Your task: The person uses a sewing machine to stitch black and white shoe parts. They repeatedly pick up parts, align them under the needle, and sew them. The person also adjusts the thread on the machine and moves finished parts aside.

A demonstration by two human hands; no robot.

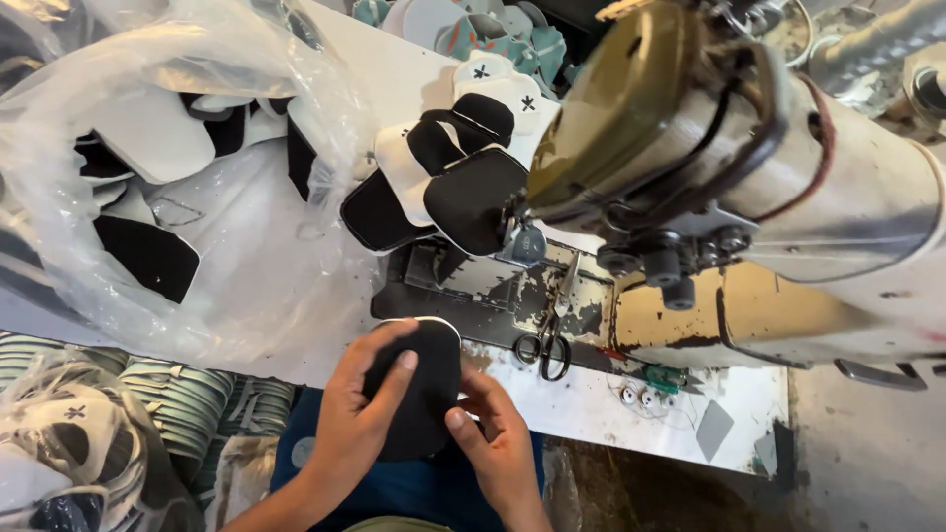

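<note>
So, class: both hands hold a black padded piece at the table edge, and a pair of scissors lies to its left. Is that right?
Not quite. In the head view, the scissors lie to the right of the black padded piece, which the left hand and right hand hold.

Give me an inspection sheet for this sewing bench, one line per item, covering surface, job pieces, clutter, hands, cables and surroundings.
Surface: white table, worn and stained by the machine base.
Job's things: black oval piece held at the table's near edge; stack of black and white pieces beside the sewing machine.
Clutter: scissors, bobbins, grey scrap.
Hands: left hand and right hand both grip the black oval piece.
Cables: dark cable looped over the machine head.
Surroundings: plastic bag of cut pieces at left; bundled pieces below.
</note>
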